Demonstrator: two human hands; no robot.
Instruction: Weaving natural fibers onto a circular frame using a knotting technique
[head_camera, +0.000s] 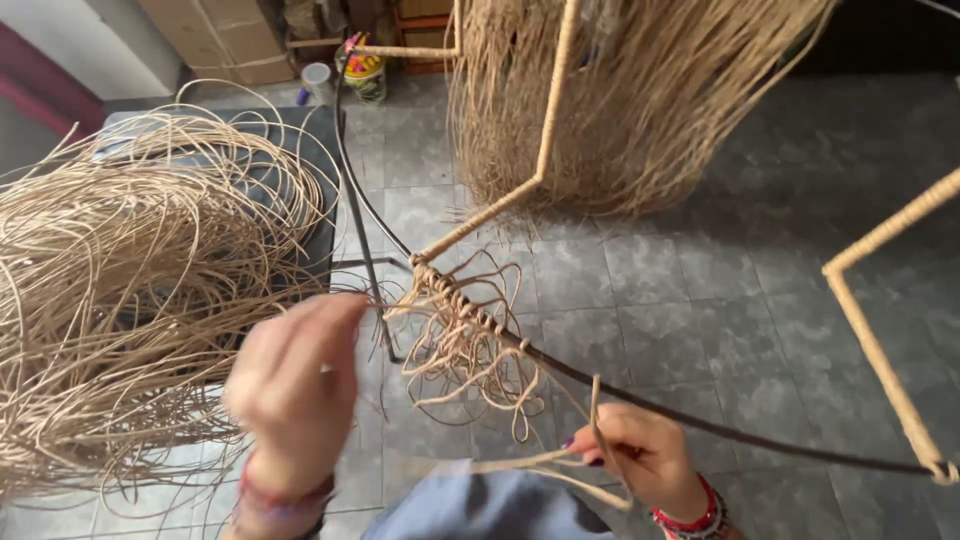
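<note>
Pale rattan strands are being wound around a dark metal frame rod (700, 425), and the work is judged to be at an early stage on this bar: a short wrapped stretch with loose loops (465, 340) is seen just beyond the left hand (295, 385), while the long run of rod past the right hand (640, 455) is bare. Other frame bars (548, 120) farther off are already covered. The right hand is closed around a rattan strand (545, 462) beside the rod. The left hand is blurred, with fingers curled; what it grips cannot be told. A large coil of spare rattan (120, 290) lies left of it.
</note>
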